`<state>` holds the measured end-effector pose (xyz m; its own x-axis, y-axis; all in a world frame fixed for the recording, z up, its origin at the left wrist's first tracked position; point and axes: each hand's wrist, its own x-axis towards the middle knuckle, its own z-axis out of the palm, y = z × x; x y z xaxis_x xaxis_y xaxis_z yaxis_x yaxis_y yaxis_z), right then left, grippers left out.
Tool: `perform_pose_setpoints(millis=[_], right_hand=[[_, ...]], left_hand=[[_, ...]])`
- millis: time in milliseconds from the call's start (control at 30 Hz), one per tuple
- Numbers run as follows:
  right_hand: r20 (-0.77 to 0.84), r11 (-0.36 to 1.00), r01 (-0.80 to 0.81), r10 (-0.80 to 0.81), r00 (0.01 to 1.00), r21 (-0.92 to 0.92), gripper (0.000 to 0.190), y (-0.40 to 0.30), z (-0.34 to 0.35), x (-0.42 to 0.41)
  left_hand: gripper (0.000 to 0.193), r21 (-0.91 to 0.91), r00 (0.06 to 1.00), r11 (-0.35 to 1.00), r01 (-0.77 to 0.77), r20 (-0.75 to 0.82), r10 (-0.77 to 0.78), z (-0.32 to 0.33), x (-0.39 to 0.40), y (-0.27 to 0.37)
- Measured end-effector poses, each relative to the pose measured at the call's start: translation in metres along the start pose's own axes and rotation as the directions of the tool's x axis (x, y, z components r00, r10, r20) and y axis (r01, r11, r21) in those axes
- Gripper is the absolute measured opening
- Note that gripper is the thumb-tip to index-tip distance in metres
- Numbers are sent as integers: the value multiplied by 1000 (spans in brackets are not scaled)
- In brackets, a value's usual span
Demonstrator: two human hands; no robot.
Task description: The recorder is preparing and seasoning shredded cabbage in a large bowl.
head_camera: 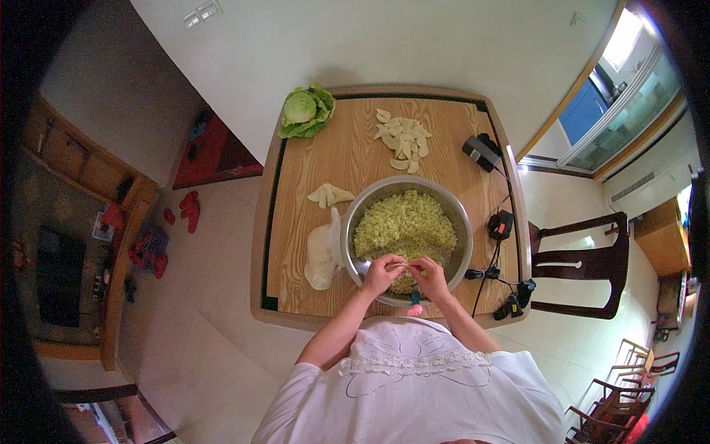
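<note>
Over the near part of a large metal bowl (466,222), my left hand (383,275) and my right hand (430,277) meet, pinching the edges of a small piece of dough between the fingertips. Chopped pale-green filling (402,222) lies in the bowl. A utensil handle (415,299) with a pink end rests at the near rim. Folded dumplings (402,136) are heaped at the table's far side. A few pale dough pieces (329,195) lie left of the bowl, above a clear plastic bag (321,258) with pale rounds inside.
The wooden table (310,161) has a green leafy cabbage (304,111) at its far left corner. Along the right side lie a black device (481,152), a power adapter (500,225) and cables. A dark wooden chair (582,263) stands to the right.
</note>
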<state>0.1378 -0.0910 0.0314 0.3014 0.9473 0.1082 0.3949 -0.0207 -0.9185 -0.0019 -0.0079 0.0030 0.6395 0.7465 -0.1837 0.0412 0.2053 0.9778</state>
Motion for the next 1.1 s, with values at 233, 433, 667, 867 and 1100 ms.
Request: perform_pose_setpoints(millis=[233, 433, 667, 867, 1100], right_hand=[[24, 1000, 0, 0, 1000, -19, 9, 6, 1, -1], [14, 999, -36, 36, 999, -35, 11, 3, 4, -1], [7, 997, 13, -12, 1000, -72, 10, 7, 1, -1], [27, 991, 91, -88, 996, -97, 9, 3, 1, 0], [-72, 993, -77, 70, 995, -92, 12, 13, 4, 0]], left_hand=[[14, 55, 1000, 998, -9, 5, 9, 1, -1, 2], [10, 189, 981, 967, -169, -64, 183, 1, 1, -6], [9, 150, 994, 983, -106, -18, 109, 4, -2, 10], [8, 184, 989, 972, -144, -11, 148, 0, 0, -4], [8, -164, 996, 985, 51, -60, -62, -1, 2, -3]])
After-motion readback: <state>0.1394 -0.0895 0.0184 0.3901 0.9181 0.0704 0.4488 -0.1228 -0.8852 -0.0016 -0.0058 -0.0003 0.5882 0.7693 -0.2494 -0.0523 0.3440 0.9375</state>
